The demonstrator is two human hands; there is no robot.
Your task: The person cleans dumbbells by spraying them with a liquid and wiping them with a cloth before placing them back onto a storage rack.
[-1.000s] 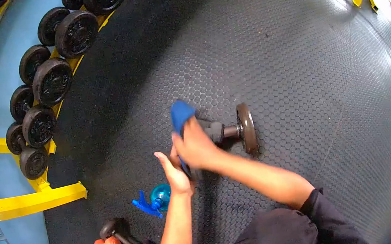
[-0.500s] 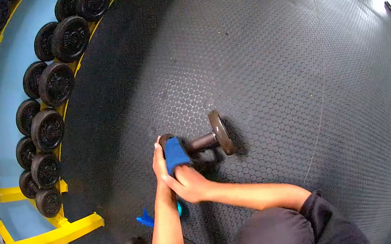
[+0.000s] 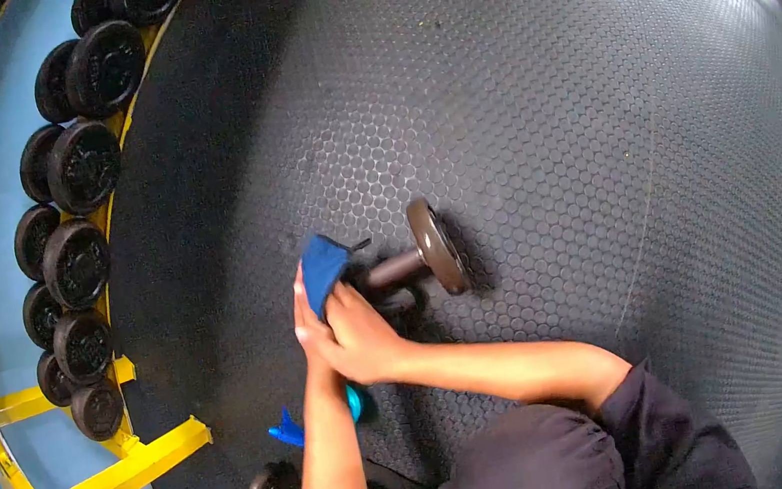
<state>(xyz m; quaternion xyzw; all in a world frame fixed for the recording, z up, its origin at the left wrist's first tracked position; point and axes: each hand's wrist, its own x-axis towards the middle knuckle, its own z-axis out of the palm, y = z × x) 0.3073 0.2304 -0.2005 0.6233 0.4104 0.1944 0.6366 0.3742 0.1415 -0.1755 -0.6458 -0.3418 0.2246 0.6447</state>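
Head view: right hand [image 3: 358, 336] has its fingers closed on the blue cloth [image 3: 323, 269], at its 11 o'clock. Left hand [image 3: 307, 310] sits alongside at 9 — fingers mostly hidden, can't tell what they grip. Dumbbell [image 3: 430, 249] is at 2 o'clock from the hands, near end masked. Half a second ago the cloth lay flatter over that end; now it's tilted up — contact still looks confined to the near end.

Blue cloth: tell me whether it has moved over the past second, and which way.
Yes. In the head view, the blue cloth has shifted toward the yellow bar at the rack's base; the gap between them is narrower.
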